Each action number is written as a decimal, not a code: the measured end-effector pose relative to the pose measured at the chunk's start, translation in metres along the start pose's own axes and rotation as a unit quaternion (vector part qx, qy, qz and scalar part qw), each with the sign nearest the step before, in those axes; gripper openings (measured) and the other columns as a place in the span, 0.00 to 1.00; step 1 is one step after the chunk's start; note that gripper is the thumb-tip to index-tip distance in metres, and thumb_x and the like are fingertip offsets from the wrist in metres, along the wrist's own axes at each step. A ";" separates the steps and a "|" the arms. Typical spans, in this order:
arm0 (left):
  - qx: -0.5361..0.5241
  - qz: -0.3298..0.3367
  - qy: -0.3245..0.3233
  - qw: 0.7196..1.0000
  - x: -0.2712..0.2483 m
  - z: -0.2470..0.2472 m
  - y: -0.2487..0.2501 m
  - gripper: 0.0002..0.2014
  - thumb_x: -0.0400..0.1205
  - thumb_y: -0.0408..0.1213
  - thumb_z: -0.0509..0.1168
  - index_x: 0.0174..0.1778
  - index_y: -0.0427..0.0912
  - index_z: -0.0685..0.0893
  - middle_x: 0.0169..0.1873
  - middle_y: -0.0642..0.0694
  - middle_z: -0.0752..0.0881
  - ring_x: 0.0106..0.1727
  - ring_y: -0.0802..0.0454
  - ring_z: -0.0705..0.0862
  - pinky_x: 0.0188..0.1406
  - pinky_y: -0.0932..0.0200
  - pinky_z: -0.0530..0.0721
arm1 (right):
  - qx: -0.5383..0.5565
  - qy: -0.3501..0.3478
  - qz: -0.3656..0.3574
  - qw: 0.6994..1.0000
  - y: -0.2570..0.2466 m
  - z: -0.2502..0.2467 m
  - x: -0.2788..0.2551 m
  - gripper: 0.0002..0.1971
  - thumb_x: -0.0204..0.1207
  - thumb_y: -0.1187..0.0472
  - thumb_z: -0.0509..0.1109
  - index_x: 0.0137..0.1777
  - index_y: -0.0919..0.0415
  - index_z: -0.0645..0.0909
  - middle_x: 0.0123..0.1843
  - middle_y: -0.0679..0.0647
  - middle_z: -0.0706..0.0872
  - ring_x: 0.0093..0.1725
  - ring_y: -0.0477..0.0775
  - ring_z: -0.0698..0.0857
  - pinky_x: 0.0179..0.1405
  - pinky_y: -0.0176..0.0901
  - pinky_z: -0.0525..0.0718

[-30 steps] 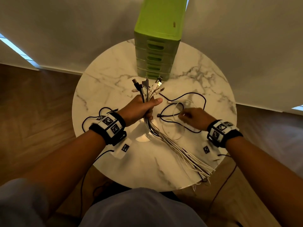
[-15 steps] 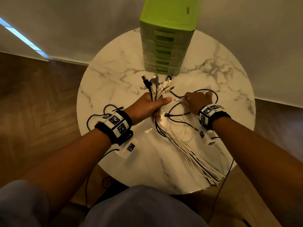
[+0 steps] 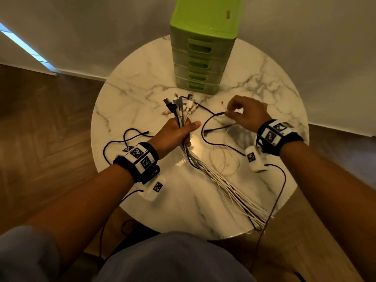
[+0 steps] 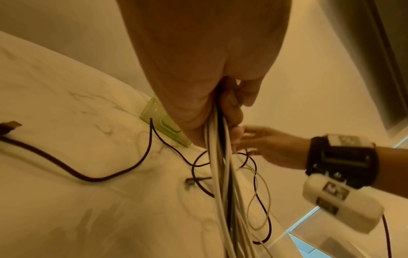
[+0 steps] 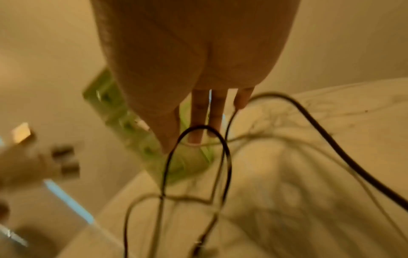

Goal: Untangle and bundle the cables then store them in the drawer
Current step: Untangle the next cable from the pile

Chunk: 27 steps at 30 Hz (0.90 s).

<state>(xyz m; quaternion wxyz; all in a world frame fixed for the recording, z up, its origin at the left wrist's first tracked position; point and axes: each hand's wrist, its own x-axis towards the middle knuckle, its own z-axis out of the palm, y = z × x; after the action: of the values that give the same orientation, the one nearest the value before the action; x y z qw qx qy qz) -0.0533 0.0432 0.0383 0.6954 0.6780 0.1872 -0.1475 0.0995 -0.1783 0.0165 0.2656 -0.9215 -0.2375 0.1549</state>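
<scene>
My left hand (image 3: pixel 181 133) grips a bundle of cables (image 3: pixel 215 176) upright over the round marble table (image 3: pixel 132 94). The bundle's plugs (image 3: pixel 181 105) fan out above the fist, and its white tails trail to the table's near right edge. To the right, my right hand (image 3: pixel 227 112) pinches a loose black cable (image 3: pixel 204 124) between thumb and forefinger, lifted a little off the table. That cable loops down beside the bundle (image 4: pixel 223 174). The right wrist view is blurred; a black loop (image 5: pixel 198 129) hangs by the fingertips. The green drawer unit (image 3: pixel 203 58) stands at the back with all its drawers closed.
Another black cable (image 3: pixel 124 137) curls on the table left of my left wrist. Thin white cable loops (image 3: pixel 225 159) lie under my right hand. The wall stands close behind the drawer unit. Wooden floor surrounds the table.
My right hand has moved from the table's middle toward the drawers and lifted the black cable's end. My left hand still holds the bundle upright.
</scene>
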 end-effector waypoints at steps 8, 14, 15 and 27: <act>-0.035 0.053 0.040 0.997 -0.015 0.017 0.006 0.16 0.85 0.50 0.68 0.37 0.48 0.73 0.29 0.47 0.73 0.35 0.48 0.77 0.41 0.56 0.82 | 0.378 0.103 -0.033 0.919 -0.075 -0.073 -0.036 0.05 0.82 0.63 0.72 0.49 0.55 0.78 0.42 0.59 0.89 0.41 0.61 0.91 0.45 0.56 0.90; -0.030 0.123 0.022 0.992 -0.041 0.032 0.021 0.13 0.90 0.49 0.60 0.45 0.47 0.80 0.29 0.53 0.77 0.36 0.49 0.79 0.41 0.54 0.83 | 0.251 -0.040 -0.058 0.965 -0.101 -0.013 -0.096 0.07 0.81 0.62 0.73 0.55 0.63 0.84 0.41 0.58 0.91 0.36 0.56 0.90 0.34 0.48 0.89; -0.026 0.130 0.018 0.991 -0.045 0.032 0.021 0.14 0.91 0.47 0.59 0.43 0.47 0.80 0.29 0.53 0.79 0.36 0.48 0.79 0.40 0.54 0.82 | 0.254 -0.040 -0.052 0.965 -0.103 -0.005 -0.103 0.07 0.81 0.62 0.73 0.55 0.64 0.84 0.39 0.57 0.91 0.34 0.55 0.90 0.33 0.48 0.88; -0.134 0.051 -0.002 0.990 -0.057 0.017 0.007 0.10 0.92 0.42 0.58 0.44 0.49 0.70 0.27 0.54 0.64 0.28 0.55 0.65 0.42 0.55 0.78 | 0.062 -0.010 -0.029 0.998 -0.086 0.023 -0.154 0.15 0.90 0.53 0.56 0.49 0.60 0.80 0.41 0.46 0.83 0.40 0.51 0.81 0.40 0.42 0.71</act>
<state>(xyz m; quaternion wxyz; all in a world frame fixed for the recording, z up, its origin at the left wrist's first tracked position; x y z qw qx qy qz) -0.0990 0.0237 0.0712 0.7870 0.5871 0.1691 -0.0863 -0.0696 -0.1847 0.0701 0.3240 -0.8945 -0.2569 0.1701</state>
